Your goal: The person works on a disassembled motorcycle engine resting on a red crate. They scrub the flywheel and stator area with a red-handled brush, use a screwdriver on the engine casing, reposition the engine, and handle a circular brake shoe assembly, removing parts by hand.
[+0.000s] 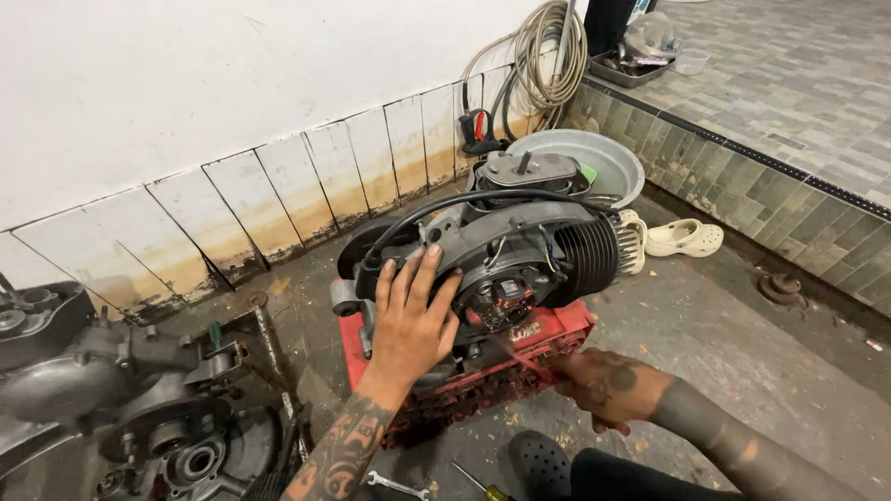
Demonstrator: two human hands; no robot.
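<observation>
My left hand (408,320) lay flat, fingers spread, steadying the scooter engine (501,255) on its red crate (557,336). My right hand (608,385) gripped a thin tool, blurred, aimed at the flywheel side (497,299). I judged fastener work underway; next needed firm bracing.

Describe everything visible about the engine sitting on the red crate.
The engine is a grey cast-metal unit, grimy, with a black finned cylinder on its right side and a black cable arching over the top. A round opening in front shows copper-coloured windings. It rests on a red crate. The left hand lies flat against its casing; the right hand is low beside the crate, blurred.
</observation>
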